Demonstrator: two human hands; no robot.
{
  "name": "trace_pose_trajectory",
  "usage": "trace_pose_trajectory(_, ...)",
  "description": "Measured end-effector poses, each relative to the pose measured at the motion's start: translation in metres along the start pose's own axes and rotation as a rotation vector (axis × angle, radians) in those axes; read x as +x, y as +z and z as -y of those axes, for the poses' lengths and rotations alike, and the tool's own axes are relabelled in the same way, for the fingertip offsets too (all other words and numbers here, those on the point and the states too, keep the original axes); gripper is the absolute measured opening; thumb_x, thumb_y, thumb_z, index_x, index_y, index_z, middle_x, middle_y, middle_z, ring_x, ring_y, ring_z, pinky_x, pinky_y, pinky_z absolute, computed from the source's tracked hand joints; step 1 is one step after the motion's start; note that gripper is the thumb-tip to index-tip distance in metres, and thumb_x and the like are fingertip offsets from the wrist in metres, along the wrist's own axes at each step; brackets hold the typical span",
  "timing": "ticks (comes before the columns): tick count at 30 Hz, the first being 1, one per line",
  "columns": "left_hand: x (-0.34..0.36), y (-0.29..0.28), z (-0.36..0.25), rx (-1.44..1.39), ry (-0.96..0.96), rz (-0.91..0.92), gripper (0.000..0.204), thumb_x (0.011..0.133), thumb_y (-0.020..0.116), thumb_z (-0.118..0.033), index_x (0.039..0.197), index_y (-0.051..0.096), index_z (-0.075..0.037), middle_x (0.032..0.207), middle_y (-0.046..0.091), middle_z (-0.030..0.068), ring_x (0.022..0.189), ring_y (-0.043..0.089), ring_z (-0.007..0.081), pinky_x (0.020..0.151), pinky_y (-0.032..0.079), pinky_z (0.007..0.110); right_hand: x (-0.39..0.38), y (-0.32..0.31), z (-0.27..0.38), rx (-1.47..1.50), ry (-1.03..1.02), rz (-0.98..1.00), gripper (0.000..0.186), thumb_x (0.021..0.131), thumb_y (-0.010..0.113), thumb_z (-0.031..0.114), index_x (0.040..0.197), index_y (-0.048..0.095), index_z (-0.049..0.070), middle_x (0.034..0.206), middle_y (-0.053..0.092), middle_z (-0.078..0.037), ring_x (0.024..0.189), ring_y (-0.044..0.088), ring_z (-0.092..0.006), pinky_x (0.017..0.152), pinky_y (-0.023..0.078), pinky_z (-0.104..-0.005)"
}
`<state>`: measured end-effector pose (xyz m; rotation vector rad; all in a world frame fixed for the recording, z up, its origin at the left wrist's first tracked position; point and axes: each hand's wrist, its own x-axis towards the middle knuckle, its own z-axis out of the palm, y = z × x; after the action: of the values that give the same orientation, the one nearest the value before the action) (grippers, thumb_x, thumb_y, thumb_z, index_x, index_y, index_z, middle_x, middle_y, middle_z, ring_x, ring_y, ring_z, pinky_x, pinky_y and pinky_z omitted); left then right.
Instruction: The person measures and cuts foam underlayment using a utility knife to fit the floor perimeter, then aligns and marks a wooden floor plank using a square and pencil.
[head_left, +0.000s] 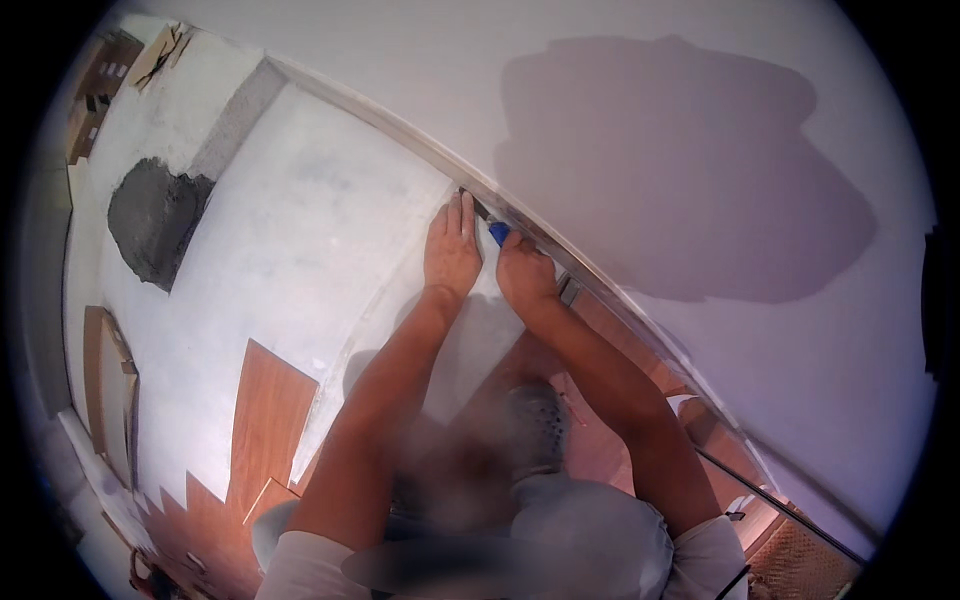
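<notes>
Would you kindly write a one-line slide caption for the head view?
Right hand gripping a blue-handled tool close to the wall, left hand beside it.

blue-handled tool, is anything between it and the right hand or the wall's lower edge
Nothing visible: the right hand grips the blue-handled tool, and no object shows between it and the wall's lower edge. The left hand lies just left of the tool.

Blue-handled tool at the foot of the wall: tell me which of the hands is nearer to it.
Right. The right hand grips the blue-handled tool; the left hand is outstretched just to its left, not gripping it.
</notes>
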<state>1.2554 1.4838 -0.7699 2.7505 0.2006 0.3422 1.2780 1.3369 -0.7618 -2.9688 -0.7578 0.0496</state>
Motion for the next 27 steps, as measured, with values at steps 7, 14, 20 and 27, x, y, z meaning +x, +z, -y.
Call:
trace_pose_trajectory(7, 0.000, 0.001, -0.001, 0.106, 0.034, -0.007, 0.064, 0.091, 0.054, -0.009, 0.152, 0.044, 0.009, 0.151, 0.050, 0.0206, 0.136, 0.049, 0.0338, 0.114, 0.041, 0.042, -0.040, -0.003, -0.033, -0.244, 0.013, 0.052, 0.015, 0.089, 0.063, 0.014, 0.098, 0.060, 0.002, 0.085, 0.074, -0.015, 0.068, 0.076, -0.0233, 0.056, 0.061, -0.0321)
trace_pose_trajectory(14, 0.002, 0.003, -0.006, 0.120, -0.012, 0.066, 0.063, 0.093, 0.052, -0.010, 0.152, 0.044, 0.011, 0.151, 0.050, 0.0193, 0.136, 0.048, 0.0325, 0.114, 0.040, 0.040, -0.079, -0.021, -0.064, -0.344, 0.052, 0.118, 0.017, 0.091, 0.064, 0.016, 0.100, 0.060, 0.002, 0.083, 0.074, -0.016, 0.068, 0.076, -0.0266, 0.057, 0.061, -0.0371)
trace_pose_trajectory(20, 0.005, 0.002, -0.005, 0.108, -0.016, 0.064, 0.061, 0.093, 0.051, -0.007, 0.152, 0.045, 0.009, 0.149, 0.051, 0.0174, 0.136, 0.048, 0.0321, 0.113, 0.041, 0.040, -0.089, -0.017, -0.073, -0.372, 0.054, 0.125, 0.015, 0.090, 0.063, 0.018, 0.095, 0.059, 0.004, 0.088, 0.073, -0.015, 0.075, 0.076, -0.0240, 0.064, 0.061, -0.0387)
trace_pose_trajectory(27, 0.004, -0.001, -0.005, 0.098, -0.020, 0.087, 0.058, 0.097, 0.050, -0.012, 0.151, 0.045, 0.010, 0.151, 0.049, 0.0163, 0.136, 0.047, 0.0297, 0.114, 0.040, 0.038, -0.137, -0.022, -0.108, -0.245, 0.262, 0.313, 0.029, 0.092, 0.064, 0.024, 0.108, 0.056, 0.001, 0.094, 0.074, -0.020, 0.087, 0.076, -0.0342, 0.072, 0.060, -0.0466)
